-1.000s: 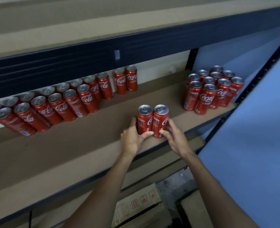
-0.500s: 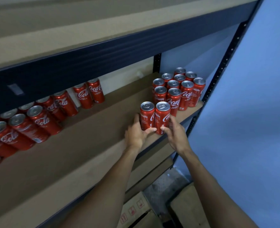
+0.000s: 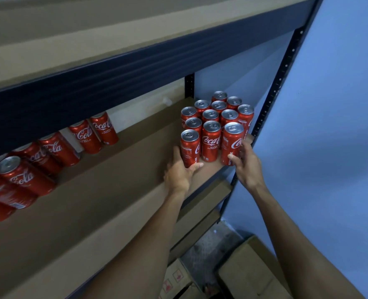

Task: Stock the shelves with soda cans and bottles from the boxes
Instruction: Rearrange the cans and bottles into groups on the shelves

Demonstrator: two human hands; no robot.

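a red can (image 3: 189, 147) is held upright by the left hand (image 3: 178, 173), with the fingers (image 3: 176, 153) curled round its left side and the thumb pressed across its base at the front. a 2nd can (image 3: 231, 141) is gripped by the right hand (image 3: 247, 167), fingers wrapped round its right side and the thumb laid on its lower front. both cans are stood on the brown shelf (image 3: 114, 180), close to its front edge at the right end. a 3rd can (image 3: 210, 141) is seen between them, so that a front row of 3 is formed. just behind, a tight group of cans (image 3: 218, 104) is packed against the dark corner post (image 3: 275, 83). further left, along the back of the same shelf, a row of cans (image 3: 49, 152) is lined up, well apart from the group. cardboard boxes (image 3: 250, 272) are seen on the floor below, beside a blue wall (image 3: 340, 126).
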